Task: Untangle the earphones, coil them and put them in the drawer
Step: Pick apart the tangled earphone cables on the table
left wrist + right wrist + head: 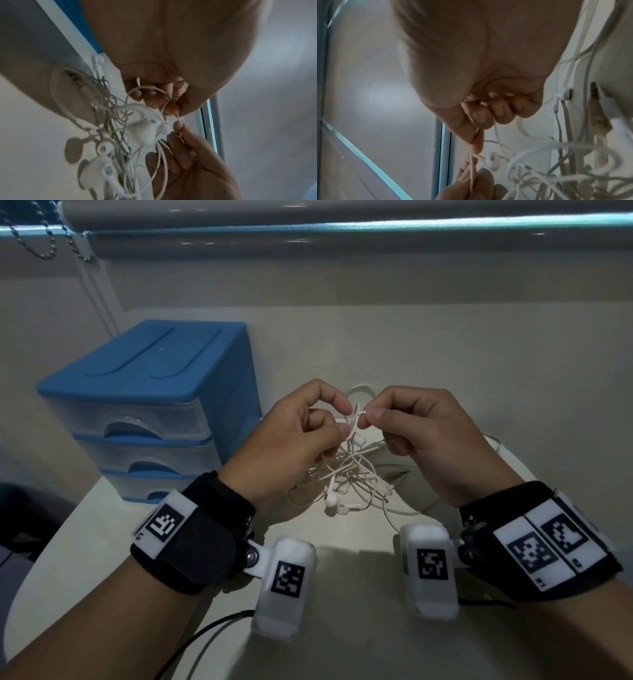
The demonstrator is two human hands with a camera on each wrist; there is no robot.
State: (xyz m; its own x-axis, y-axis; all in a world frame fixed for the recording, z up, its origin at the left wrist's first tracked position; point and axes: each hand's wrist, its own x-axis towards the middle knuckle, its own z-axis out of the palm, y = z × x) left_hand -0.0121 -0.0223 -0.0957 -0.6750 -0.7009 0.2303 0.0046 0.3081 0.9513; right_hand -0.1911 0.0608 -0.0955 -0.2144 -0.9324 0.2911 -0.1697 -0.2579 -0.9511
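A tangle of white earphones (346,474) hangs between my two hands above the white table (342,577), its lower loops and earbuds (331,499) resting on the surface. My left hand (308,433) pinches a strand of the cord (164,108) at the top of the knot, and more strands run through its curled fingers. Right beside it, my right hand (404,426) pinches the same cord loop (476,131) between thumb and forefinger. The audio jack (597,102) lies on the table under the tangle. The blue drawer unit (150,405) stands at the left with its three clear drawers closed.
A wall and a roller blind (342,234) with a bead chain (41,244) lie behind the table. A thicker white cable (496,443) runs along the table at the right. Black leads (205,635) trail from my wrist cameras near the front edge.
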